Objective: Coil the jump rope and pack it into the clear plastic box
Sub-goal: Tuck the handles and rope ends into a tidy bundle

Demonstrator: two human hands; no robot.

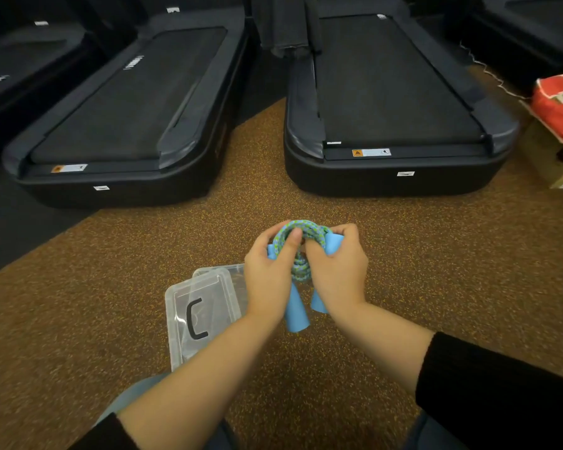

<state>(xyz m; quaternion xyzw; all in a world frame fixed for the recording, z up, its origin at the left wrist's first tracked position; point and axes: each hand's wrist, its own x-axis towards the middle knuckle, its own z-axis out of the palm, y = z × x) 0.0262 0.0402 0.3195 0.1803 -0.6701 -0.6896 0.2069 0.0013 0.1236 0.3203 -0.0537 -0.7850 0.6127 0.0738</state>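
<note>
Jump rope (307, 228) sits at frame centre, held up off the floor (403, 271) btwn both hands. Its braided blue-green cord is already wound into a tight coil, which stands roughly upright: top arc toward the top of the frame, lower loops hanging btwn the palms.

The two blue foam grips run approx top-to-bottom in the frame, side by side w/ the coil btwn them. Left grip (295, 311) is the longer-looking one; its free end points down toward the bottom of the frame, tilted slightly right. Right grip (319, 302) also points down, tilted slightly left. Their upper ends poke out beside the coil, one on each side.

Left hand (267, 280) is curled round the left grip, thumb pressed across the coil's top left. Right hand (338, 274) is wrapped round the right grip, fingers hooked into the coil. Both hands are closed and gripping the rope.

Clear plastic box (223, 270) rests on the floor just lower left of the hands, partly hidden by the left forearm. A clear lid (176, 306) w/ a black C-shaped handle (194, 319) overlaps it; can't tell if the lid is seated or only lying askew.

Floor is brown speckled rubber. Two dark treadmills fill the upper frame, one upper left (127, 102), one upper right (394, 86). An orange-red bag (559, 105) sits on a cardboard carton (559, 164) at the right edge. Black sleeves (501, 401) are pushed up both forearms.
</note>
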